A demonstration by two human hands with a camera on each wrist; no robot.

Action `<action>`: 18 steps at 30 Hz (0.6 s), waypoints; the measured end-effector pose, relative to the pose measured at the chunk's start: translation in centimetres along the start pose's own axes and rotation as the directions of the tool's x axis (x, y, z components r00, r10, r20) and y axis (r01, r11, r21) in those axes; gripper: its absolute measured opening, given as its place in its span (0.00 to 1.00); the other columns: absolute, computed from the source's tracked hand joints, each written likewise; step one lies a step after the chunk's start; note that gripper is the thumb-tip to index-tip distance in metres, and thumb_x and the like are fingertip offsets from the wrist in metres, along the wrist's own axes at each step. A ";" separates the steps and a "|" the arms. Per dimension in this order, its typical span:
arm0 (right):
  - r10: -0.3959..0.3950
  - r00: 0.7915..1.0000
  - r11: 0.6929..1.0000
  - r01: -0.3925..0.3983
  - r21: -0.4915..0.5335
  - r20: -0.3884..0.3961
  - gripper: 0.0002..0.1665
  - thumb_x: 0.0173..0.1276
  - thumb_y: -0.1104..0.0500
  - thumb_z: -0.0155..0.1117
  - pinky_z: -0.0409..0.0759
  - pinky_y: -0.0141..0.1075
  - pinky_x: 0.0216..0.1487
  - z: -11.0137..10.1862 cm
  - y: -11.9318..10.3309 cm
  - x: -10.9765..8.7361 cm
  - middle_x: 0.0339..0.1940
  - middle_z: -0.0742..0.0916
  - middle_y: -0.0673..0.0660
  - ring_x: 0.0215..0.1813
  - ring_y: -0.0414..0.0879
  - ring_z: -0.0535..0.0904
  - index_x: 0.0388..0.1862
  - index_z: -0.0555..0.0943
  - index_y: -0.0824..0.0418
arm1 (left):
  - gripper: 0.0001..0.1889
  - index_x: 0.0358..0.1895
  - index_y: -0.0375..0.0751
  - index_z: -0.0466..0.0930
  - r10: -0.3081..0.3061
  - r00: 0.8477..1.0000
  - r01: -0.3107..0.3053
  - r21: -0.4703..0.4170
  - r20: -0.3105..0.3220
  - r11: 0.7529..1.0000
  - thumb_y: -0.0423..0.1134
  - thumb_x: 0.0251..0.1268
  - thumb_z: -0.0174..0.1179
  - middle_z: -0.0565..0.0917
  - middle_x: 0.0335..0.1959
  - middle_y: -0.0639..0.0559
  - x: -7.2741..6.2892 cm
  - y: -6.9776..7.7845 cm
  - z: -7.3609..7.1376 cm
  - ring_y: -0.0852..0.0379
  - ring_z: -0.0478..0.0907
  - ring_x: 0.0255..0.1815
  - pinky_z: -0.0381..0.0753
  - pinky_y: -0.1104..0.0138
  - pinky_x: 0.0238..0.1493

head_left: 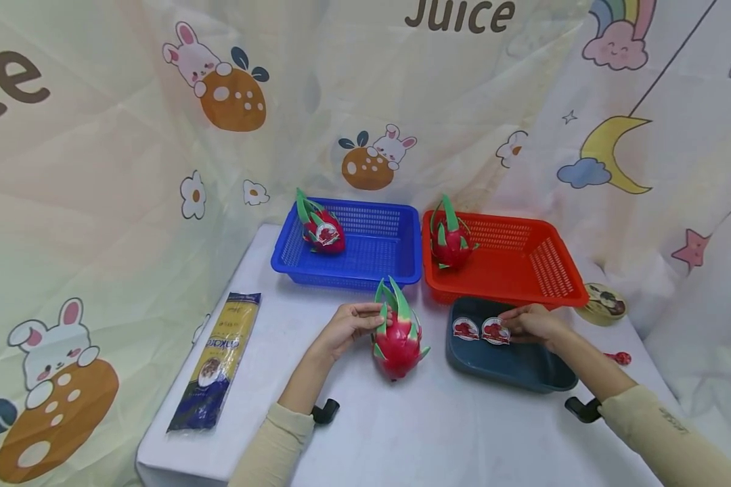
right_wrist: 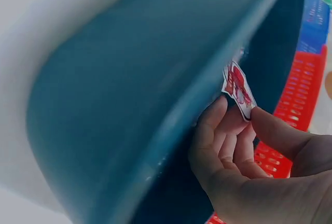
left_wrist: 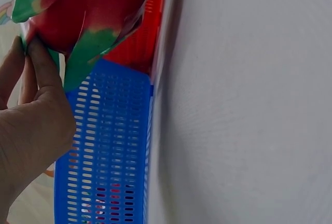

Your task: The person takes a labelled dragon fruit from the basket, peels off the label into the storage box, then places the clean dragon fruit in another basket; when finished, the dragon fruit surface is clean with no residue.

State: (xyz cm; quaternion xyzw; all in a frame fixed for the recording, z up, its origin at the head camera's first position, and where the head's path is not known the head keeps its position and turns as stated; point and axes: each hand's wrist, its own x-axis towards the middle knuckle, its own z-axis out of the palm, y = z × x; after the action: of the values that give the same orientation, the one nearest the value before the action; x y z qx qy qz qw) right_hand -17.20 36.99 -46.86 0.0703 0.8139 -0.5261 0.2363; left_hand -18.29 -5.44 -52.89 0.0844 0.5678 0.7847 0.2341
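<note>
In the head view my left hand pinches a red toy dragon fruit by its green leaves, in front of the baskets. Close up, the left wrist view shows thumb and fingers at the leafy end of the dragon fruit. My right hand reaches over a dark teal tray. Between its thumb and fingers is a round sticker with a red fruit picture, also in the right wrist view as a sticker seen at a slant. A matching sticker lies in the tray to its left.
Behind stand a blue basket with a stickered dragon fruit and a red basket with another dragon fruit. A pasta packet lies at left. A round tin and a small red item are at right.
</note>
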 end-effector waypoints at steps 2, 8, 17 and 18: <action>0.007 1.000 1.000 -0.007 -0.024 -0.020 0.22 0.79 0.65 0.56 0.88 0.50 0.53 0.2 0.2 0.0 0.48 0.90 0.66 0.43 0.45 0.87 0.62 0.75 0.83 | 0.18 0.61 0.29 0.83 0.001 1.000 -0.001 0.006 -0.002 1.000 0.29 0.70 0.66 0.91 0.50 0.46 0.0 0.0 0.0 0.56 0.89 0.49 0.79 0.51 0.67; -0.022 0.998 0.996 0.016 -0.087 -0.061 0.22 0.78 0.69 0.48 0.85 0.54 0.57 0.5 0.7 0.2 0.53 0.88 0.73 0.46 0.48 0.88 0.64 0.74 0.83 | 0.17 0.59 0.31 0.85 0.008 1.000 -0.008 0.010 -0.003 1.000 0.31 0.69 0.66 0.92 0.47 0.47 0.0 0.2 0.0 0.55 0.89 0.50 0.85 0.60 0.60; -0.035 0.997 0.994 0.028 -0.107 -0.062 0.24 0.76 0.71 0.44 0.83 0.55 0.60 0.6 1.5 0.4 0.57 0.85 0.76 0.55 0.59 0.88 0.65 0.73 0.84 | 0.17 0.60 0.30 0.84 0.021 1.000 -0.021 0.008 0.005 1.000 0.29 0.70 0.65 0.92 0.47 0.47 0.0 0.0 0.0 0.55 0.89 0.50 0.79 0.49 0.67; -0.037 0.997 0.993 0.029 -0.117 -0.065 0.24 0.76 0.71 0.44 0.82 0.55 0.61 0.7 1.6 0.3 0.58 0.85 0.76 0.56 0.60 0.87 0.65 0.73 0.85 | 0.17 0.60 0.29 0.84 0.023 1.000 -0.023 0.008 0.007 1.000 0.29 0.70 0.65 0.91 0.48 0.47 0.0 0.0 0.0 0.55 0.89 0.50 0.78 0.49 0.68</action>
State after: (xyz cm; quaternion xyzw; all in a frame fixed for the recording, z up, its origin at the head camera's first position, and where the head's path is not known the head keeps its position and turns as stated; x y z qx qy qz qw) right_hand -16.74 37.04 -48.52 0.0608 0.8517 -0.4790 0.2037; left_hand -18.27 -5.44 -52.93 0.0944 0.5693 0.7846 0.2267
